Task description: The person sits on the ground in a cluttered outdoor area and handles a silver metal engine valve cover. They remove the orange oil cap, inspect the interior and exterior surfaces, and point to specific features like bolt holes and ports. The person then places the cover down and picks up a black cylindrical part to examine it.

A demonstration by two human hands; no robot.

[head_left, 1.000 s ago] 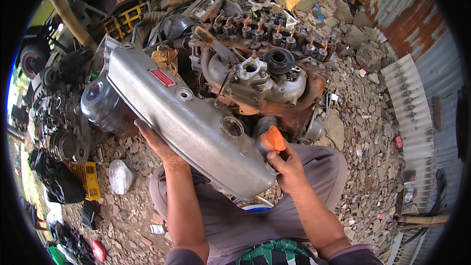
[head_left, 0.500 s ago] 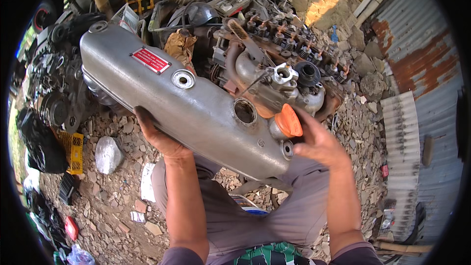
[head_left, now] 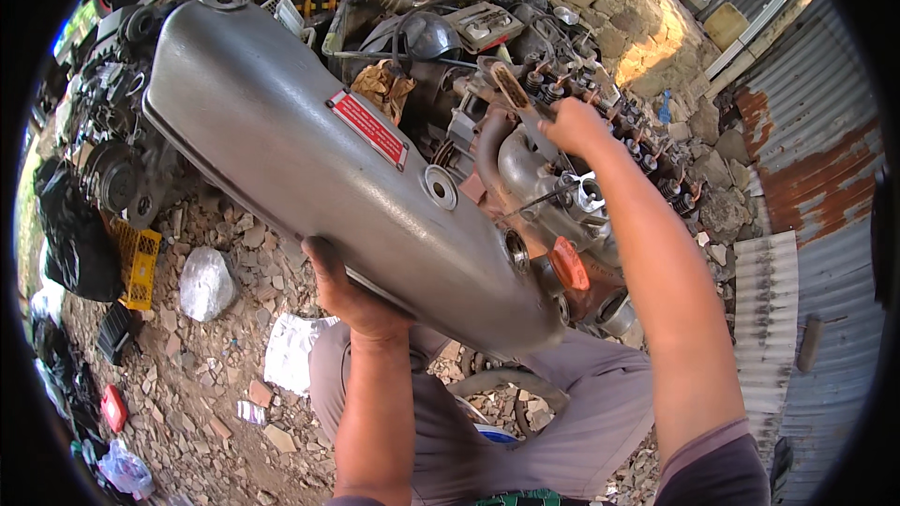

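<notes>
My left hand (head_left: 356, 295) grips the lower edge of a large silver metal valve cover (head_left: 281, 150), which slants across my view with a red label (head_left: 367, 129), ringed openings and an orange cap (head_left: 568, 262) at its lower right. My right hand (head_left: 577, 131) reaches past the cover and closes on a long flat tool (head_left: 511, 92) with a worn brown face, lying on the engine. The engine head (head_left: 516, 169), with a row of valve springs (head_left: 647, 159), sits behind the cover, partly hidden by it and my right forearm.
A heap of metal parts (head_left: 112, 169) is at left, near a black bag (head_left: 80, 234) and yellow crate (head_left: 136, 267). More parts (head_left: 431, 33) pile behind the engine. Stony rubble (head_left: 220, 375) covers the ground. Rusty corrugated sheeting (head_left: 806, 178) stands at right.
My right hand has left the orange cap end and moved up and forward onto the flat tool. The valve cover, still in my left hand, now tilts more steeply, its left end raised.
</notes>
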